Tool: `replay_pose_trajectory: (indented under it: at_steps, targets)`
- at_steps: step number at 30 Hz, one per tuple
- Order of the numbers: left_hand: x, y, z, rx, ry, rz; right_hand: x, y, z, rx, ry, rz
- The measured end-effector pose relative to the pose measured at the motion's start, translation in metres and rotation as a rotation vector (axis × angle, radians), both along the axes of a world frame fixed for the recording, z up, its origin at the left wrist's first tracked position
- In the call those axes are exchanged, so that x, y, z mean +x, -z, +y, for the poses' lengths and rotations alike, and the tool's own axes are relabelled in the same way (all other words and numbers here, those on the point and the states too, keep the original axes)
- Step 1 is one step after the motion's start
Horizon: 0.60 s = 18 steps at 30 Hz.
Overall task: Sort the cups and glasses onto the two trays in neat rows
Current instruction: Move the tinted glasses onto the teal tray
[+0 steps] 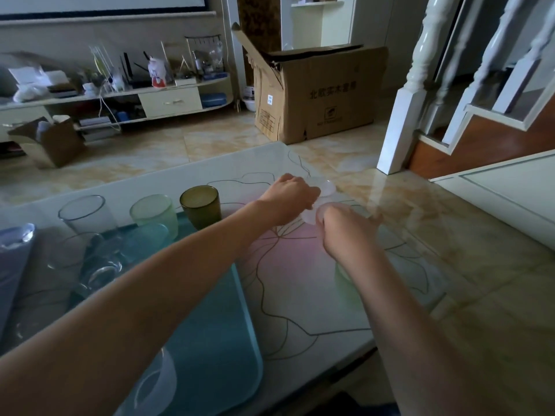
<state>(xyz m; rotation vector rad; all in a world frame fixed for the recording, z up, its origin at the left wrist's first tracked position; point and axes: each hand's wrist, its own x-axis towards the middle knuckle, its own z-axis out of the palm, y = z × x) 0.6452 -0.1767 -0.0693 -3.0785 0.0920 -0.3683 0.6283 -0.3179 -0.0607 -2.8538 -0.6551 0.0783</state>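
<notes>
Left hand (292,195) and right hand (345,226) each grip pale cups beside the blue tray (210,340).

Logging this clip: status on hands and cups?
Left hand and right hand each on a pale translucent cup at the table's far edge. Dark olive glass stands by the teal tray. Nothing blocking.

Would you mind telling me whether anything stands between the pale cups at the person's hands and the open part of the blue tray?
Nothing visible blocks it. The left hand and right hand are on pale cups on the table. The blue tray is bare near them; the olive cup stands at its far edge, off the path.
</notes>
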Motion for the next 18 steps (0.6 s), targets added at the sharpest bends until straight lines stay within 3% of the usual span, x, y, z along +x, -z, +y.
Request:
replay_pose_trajectory:
  at_steps: [4, 8, 13, 18]
  targets:
    - [-0.038, -0.042, 0.033, -0.053, 0.000, 0.055, -0.003, -0.001, 0.007, -0.045, -0.027, -0.069]
    - [-0.101, -0.072, 0.069, -0.048, -0.005, 0.078, -0.016, -0.011, 0.011, 0.102, -0.079, -0.048]
    - [-0.154, -0.061, 0.089, -0.031, -0.045, 0.152, -0.038, -0.020, 0.008, 0.267, -0.136, -0.052]
    - [-0.170, -0.031, 0.093, 0.067, -0.104, 0.138, -0.047, -0.021, 0.015, 0.148, -0.137, -0.040]
